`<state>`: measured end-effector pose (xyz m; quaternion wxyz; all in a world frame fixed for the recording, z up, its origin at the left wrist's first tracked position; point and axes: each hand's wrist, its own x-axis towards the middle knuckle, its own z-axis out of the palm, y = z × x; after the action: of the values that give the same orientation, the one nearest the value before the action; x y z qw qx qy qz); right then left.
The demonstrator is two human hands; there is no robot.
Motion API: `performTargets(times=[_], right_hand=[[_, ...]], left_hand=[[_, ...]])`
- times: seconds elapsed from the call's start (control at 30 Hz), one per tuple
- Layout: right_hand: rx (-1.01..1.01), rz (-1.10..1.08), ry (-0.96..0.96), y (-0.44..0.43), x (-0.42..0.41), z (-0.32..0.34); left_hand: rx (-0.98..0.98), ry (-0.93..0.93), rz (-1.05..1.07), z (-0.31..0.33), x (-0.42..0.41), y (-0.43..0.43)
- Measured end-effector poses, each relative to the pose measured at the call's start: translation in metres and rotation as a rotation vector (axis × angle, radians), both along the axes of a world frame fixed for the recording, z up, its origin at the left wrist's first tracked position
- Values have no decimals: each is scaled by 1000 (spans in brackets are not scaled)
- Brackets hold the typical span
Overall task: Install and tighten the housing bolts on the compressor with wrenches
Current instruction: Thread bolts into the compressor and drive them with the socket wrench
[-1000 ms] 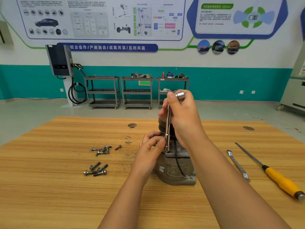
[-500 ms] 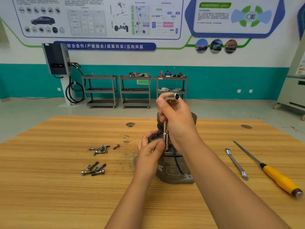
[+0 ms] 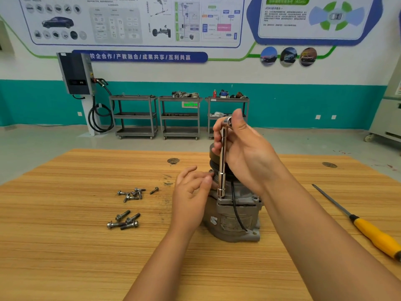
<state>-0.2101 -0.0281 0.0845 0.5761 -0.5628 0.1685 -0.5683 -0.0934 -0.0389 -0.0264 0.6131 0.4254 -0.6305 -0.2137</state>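
A grey compressor [image 3: 230, 222] stands upright on the wooden table [image 3: 65, 246]. A chrome L-shaped socket wrench [image 3: 222, 161] stands vertical, its socket seated on a bolt at the housing flange. My right hand [image 3: 245, 153] grips the wrench's top bend, fingers curled round it. My left hand [image 3: 191, 194] rests against the compressor's left side, fingers relaxed, thumb close to the wrench shaft. Loose bolts lie in two groups to the left: a far cluster [image 3: 132, 193] and a near cluster [image 3: 123, 221].
A yellow-handled screwdriver [image 3: 375, 235] lies at the table's right edge. Beyond the table are grey tool carts [image 3: 180, 116] and a wall charger [image 3: 76, 72] against the teal wall.
My left hand has let go of the wrench shaft and opened beside the compressor. My right hand has turned on the wrench's top. The compressor has not moved.
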Motion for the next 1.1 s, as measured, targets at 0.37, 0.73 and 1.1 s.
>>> performTargets(times=[0.37,0.73,1.1], right_hand=[[-109,-199,231,-3,7,9],[-65,-204,382,-7,13,20],[60,-298,385,-6,16,30]], left_hand=[[72,208,-199,-3,1,2],[42,143,-233,-12,0,2],[44,77,-219,-12,0,3]])
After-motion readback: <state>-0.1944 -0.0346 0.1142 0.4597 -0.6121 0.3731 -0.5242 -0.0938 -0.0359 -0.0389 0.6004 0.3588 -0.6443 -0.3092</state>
